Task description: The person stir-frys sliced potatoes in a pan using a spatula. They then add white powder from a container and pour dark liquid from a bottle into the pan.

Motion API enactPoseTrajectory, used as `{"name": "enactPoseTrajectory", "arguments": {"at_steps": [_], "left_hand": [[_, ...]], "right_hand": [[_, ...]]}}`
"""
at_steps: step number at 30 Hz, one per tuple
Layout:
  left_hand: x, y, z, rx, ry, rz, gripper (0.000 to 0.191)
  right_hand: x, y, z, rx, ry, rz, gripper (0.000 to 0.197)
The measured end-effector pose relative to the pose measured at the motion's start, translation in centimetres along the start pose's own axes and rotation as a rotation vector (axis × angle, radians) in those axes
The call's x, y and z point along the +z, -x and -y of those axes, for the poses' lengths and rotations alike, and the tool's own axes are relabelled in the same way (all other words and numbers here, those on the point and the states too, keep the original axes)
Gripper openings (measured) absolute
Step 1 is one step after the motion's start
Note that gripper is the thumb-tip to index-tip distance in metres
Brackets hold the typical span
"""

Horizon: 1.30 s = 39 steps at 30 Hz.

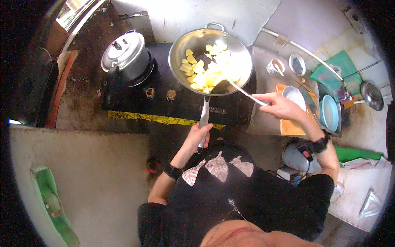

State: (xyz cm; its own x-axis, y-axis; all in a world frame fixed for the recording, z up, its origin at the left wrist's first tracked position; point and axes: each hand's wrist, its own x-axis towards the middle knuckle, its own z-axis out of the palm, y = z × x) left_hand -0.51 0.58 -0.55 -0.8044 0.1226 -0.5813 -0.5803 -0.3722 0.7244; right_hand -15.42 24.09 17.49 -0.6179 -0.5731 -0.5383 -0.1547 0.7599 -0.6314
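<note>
A stainless steel wok (179, 41) sits over the right side of a black gas stove (185, 106). Pale yellow potato slices (193, 66) lie across its bottom, glaringly lit on the right half. My left hand (198, 136) is closed around the wok's long metal handle (204, 112). With my right hand (279, 105) I grip the shaft of a metal spatula (243, 92). The spatula's dark blade (221, 86) is inside the wok, against the potato slices near the front rim.
A lidded pressure cooker (129, 58) stands on the left burner. To the right are a wooden cutting board (291, 126), a white bowl (294, 96), a patterned cup with a spoon (275, 68), a small dish (297, 64) and a light blue basin (329, 112). A metal lid (372, 95) hangs at far right.
</note>
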Motion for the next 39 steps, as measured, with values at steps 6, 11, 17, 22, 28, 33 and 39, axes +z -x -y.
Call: {"name": "enactPoseTrajectory", "arguments": {"at_steps": [6,11,17,22,28,33,39], "left_hand": [[0.0,0.0,0.1,-0.001,0.002,-0.009,0.028],[0.4,0.1,-0.1,-0.002,-0.005,-0.045,0.027],[0.2,-0.4,0.1,0.005,-0.008,-0.020,0.027],[0.3,-0.5,0.1,0.017,-0.001,-0.002,0.026],[0.0,-0.4,0.4,0.011,0.037,0.029,0.027],[0.1,-0.2,0.0,0.013,0.015,0.026,0.028],[0.0,-0.1,0.1,0.004,0.018,0.014,0.029]], "right_hand": [[7.2,-6.6,-0.8,-0.153,-0.260,-0.119,0.044],[9.7,-12.7,-0.7,-0.316,-0.030,-0.460,0.033],[4.7,-17.2,-2.0,-0.538,0.002,-0.748,0.030],[0.4,-21.7,-0.8,-0.358,-0.078,-0.617,0.022],[2.8,-22.4,-1.2,-0.372,-0.218,-0.362,0.035],[4.6,-19.7,-4.7,-0.833,-0.215,-0.350,0.038],[2.0,-8.8,-0.7,-0.263,0.110,-0.165,0.042]]}}
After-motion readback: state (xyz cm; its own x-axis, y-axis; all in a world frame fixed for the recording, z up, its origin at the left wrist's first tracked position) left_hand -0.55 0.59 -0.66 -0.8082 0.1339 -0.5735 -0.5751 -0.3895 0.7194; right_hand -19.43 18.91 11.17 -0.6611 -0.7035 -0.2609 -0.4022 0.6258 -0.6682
